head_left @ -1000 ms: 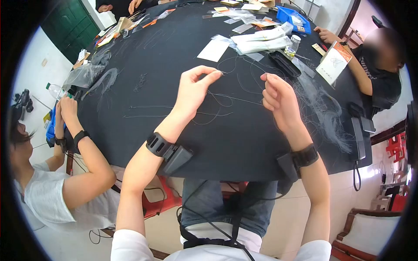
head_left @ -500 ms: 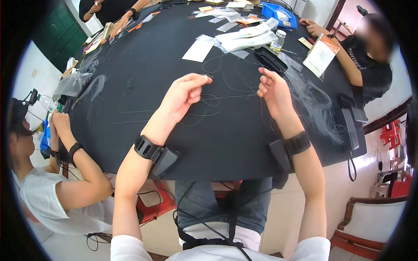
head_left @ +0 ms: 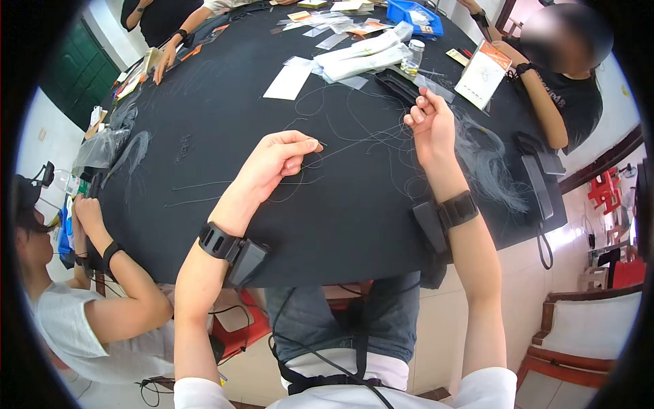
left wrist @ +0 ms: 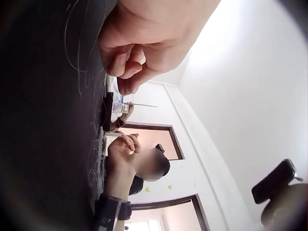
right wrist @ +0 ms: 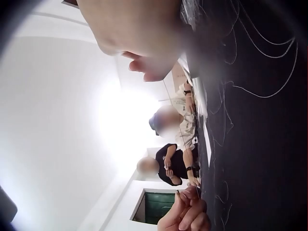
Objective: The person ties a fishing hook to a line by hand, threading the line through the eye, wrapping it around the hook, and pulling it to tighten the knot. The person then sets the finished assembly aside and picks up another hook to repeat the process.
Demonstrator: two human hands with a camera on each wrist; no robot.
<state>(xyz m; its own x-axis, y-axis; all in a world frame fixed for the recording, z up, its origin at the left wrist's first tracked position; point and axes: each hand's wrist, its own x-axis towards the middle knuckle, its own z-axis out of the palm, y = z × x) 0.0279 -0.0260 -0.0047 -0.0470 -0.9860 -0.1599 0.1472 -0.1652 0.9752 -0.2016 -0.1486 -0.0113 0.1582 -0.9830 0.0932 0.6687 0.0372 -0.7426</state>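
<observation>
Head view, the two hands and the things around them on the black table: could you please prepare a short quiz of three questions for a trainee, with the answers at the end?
1. Multiple choice: which of these is nearest to the right hand?
A) the blue bin
B) the black case
C) the green door

2. True or false: the left hand lies flat on the table with its palm down.

3. Fill in the gap: the large pale tangle of line lies to the ____ of the right hand.

Key
1: B.
2: False; it is raised and pinches a thin line.
3: right.
</observation>
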